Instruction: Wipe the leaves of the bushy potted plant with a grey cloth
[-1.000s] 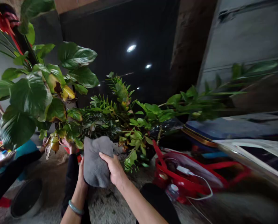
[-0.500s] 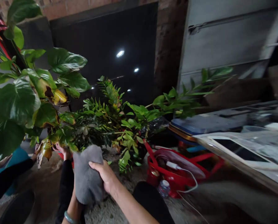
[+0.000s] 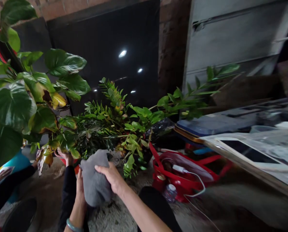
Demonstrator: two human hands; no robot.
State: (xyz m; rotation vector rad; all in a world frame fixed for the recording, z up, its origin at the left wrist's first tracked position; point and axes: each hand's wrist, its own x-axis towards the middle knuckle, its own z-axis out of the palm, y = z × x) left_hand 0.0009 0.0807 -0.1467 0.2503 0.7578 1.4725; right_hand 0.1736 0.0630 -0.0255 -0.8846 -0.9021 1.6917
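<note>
A soft grey cloth point(image 3: 93, 185), bunched into a thick folded pad, is held up in front of me. My right hand point(image 3: 113, 179) grips its right side, with the thumb laid across the front and the other fingers hidden behind. At the cloth's left edge is my left hand point(image 3: 80, 190), a pale green bangle point(image 3: 72, 225) on its wrist. That hand is closed on the cloth, though most of its fingers are out of sight behind it. Just beyond the cloth stand leafy green plants point(image 3: 105, 127), some leaves yellowed.
Another person's hand point(image 3: 66, 157) in a black sleeve reaches to the plants' left. A red bag point(image 3: 182, 187) with a white cable and a small bottle point(image 3: 170, 192) beside it are on my right. A cluttered table point(image 3: 240, 158) lies farther right. A dark panel point(image 3: 105, 48) stands behind.
The cloth and both my hands have shifted slightly right, and more of my left hand shows at the cloth's edge. The surroundings have slid a little left in view.
</note>
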